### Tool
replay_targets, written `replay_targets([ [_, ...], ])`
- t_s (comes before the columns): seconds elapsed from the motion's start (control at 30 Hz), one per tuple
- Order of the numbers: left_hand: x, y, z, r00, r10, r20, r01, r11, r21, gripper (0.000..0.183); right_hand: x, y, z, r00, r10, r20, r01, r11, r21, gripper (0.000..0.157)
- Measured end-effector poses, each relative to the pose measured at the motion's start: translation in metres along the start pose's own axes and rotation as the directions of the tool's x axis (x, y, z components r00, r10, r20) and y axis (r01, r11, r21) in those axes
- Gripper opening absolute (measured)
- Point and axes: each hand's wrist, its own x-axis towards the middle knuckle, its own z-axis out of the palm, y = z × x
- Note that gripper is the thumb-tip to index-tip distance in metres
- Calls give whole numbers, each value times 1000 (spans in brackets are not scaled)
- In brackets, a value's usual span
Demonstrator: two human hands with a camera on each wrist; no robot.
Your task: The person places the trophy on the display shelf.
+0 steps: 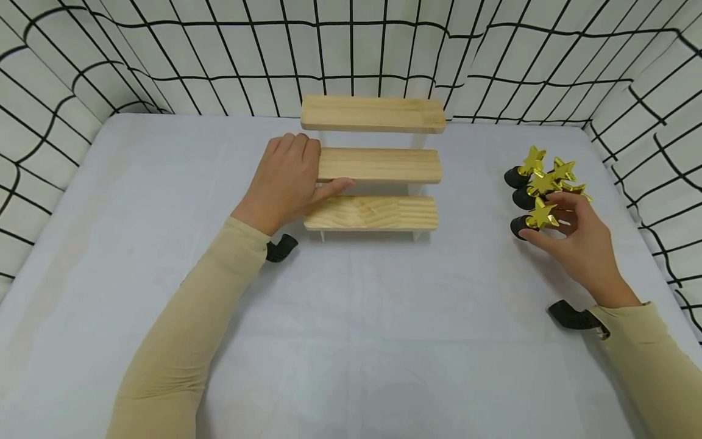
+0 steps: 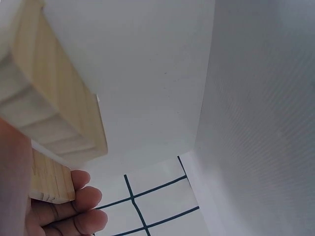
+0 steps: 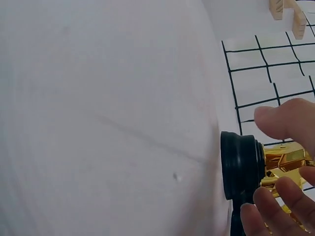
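A three-step wooden display stand (image 1: 378, 213) with white supports stands at the middle back of the table. My left hand (image 1: 287, 174) grips the left end of its middle step, thumb along the front edge. In the left wrist view, the fingers (image 2: 87, 197) curl behind the plank. At the right, my right hand (image 1: 584, 244) is around the nearest small star trophy (image 1: 542, 214), which has a gold star on a round black base. The right wrist view shows this base (image 3: 239, 164) upright on the cloth, with a gap between it and the thumb (image 3: 275, 122).
Several more star trophies (image 1: 533, 161) cluster just behind the nearest one. A white cloth (image 1: 351, 341) covers the table. Black wire grid panels (image 1: 351, 50) border its back and sides. Dark wrist camera mounts (image 1: 571, 316) stick out from both sleeves.
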Motion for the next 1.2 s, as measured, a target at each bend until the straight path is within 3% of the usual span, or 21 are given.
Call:
replay_targets([
  [0.17,0,-2,-1,1000,-6,11,6,1000,1,76,2,3,3,999,31,39,-30,999,-17,70],
  [0.47,-2,-4,0,1000,-4,-1,4,1000,-6,77,10,-6,13,996,15,88,-9,998,-67,71],
  [0.83,-3,-4,1,1000,0,-7,0,1000,-31,78,28,-18,29,989,-44,143,35,997,63,63],
  [1.07,-3,-3,2,1000,7,-23,-7,1000,-27,90,41,-28,40,984,-5,180,2,1000,16,58],
  [1.2,-3,-2,3,1000,6,-23,-7,999,-33,81,48,-32,47,983,-11,182,3,999,43,56],
])
